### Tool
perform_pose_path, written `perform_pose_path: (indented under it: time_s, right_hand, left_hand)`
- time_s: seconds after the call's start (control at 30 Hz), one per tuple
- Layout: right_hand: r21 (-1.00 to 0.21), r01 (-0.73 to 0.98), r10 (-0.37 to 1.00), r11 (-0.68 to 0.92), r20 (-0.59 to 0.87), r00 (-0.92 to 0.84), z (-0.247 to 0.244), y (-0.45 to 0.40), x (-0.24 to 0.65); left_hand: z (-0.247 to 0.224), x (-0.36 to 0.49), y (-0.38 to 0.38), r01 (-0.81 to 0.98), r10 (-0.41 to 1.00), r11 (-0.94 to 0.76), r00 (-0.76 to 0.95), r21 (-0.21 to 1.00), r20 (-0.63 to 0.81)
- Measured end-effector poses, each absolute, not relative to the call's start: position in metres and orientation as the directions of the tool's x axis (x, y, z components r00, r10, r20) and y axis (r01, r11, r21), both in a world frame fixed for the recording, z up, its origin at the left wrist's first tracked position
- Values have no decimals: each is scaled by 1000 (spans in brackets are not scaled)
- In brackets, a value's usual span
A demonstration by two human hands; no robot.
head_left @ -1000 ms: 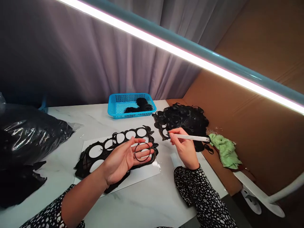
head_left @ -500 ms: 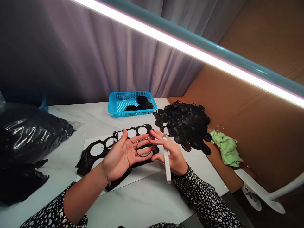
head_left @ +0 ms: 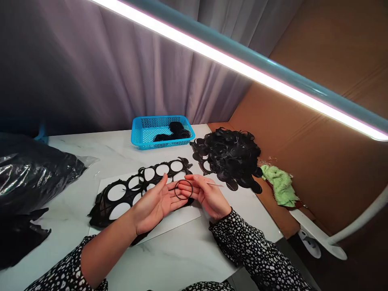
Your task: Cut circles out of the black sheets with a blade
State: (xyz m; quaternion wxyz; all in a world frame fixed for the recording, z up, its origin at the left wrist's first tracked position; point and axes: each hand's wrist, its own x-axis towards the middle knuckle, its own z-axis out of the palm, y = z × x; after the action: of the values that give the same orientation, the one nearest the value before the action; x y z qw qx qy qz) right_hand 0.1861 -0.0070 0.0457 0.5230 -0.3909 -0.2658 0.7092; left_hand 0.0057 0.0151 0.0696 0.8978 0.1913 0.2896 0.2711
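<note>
Since half a second ago the right hand (head_left: 209, 196) has turned; its white tool (head_left: 214, 184) now points away, and its fingers (head_left: 185, 186) pinch the black ring (head_left: 183, 189) over the flat-open left hand (head_left: 156, 204). Bare counter (head_left: 182, 258) lies below them; its edge is close on the right.

Small factory workstation, marble-look bench (head_left: 182, 262), overhead strip light (head_left: 242, 66), curtain (head_left: 106, 81), cardboard partition (head_left: 318, 141), blue parts basket (head_left: 145, 131)

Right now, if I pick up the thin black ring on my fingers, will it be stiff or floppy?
The black ring probably flexes easily: it is very thin. It seems light, resting on the left hand fingertips. The right hand touches it; it may slip off.
</note>
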Motion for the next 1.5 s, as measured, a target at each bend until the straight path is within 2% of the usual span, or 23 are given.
perform_pose_path:
  time_s: [0.23, 0.47, 0.53, 0.63, 0.7, 0.77, 0.93, 1.17, 1.37, 1.5]
  right_hand:
    - [-705, -614, 932, -356, -314, -180, 51, -6, 194]
    - [-721, -604, 940, -339, -279, -195, 51, -7, 196]
    - [-766, -563, 950, -312, -238, -202, 52, -9, 194]
    - [-900, -392, 975, -193, -132, -177, 55, -11, 194]
    - [-974, -216, 994, -70, -49, -101, 58, -11, 197]
    - [-996, -84, 1000, 18, 20, -22, 59, -9, 201]
    - [-997, -72, 999, 35, 33, 19, 57, -4, 209]
    - [-997, 48, 998, 57, 56, -32, 47, -1, 207]
    - [-964, 253, 995, 86, 70, -70, 39, 5, 213]
    - [-918, 381, 994, 110, 110, -23, 33, 13, 222]
  left_hand:
    - [80, 0, 22, -354, 580, 783, 714, 512, -393]
    - [83, 0, 20, -308, 587, 752, 715, 583, -379]
    - [79, 1, 18, -249, 628, 679, 685, 691, -370]
    - [74, 0, 26, -36, 722, 467, 593, 884, -357]
    - [78, -2, 46, 126, 804, 302, 498, 945, -324]
    - [88, -7, 79, 252, 887, 153, 392, 956, -245]
    - [112, -13, 180, 403, 967, 23, 224, 915, -123]
    - [90, 5, 245, 626, 968, -11, 201, 779, -148]
    - [108, -28, 234, 803, 980, -172, 197, 571, 18]
    - [121, -90, 157, 878, 980, -197, 181, 437, 78]
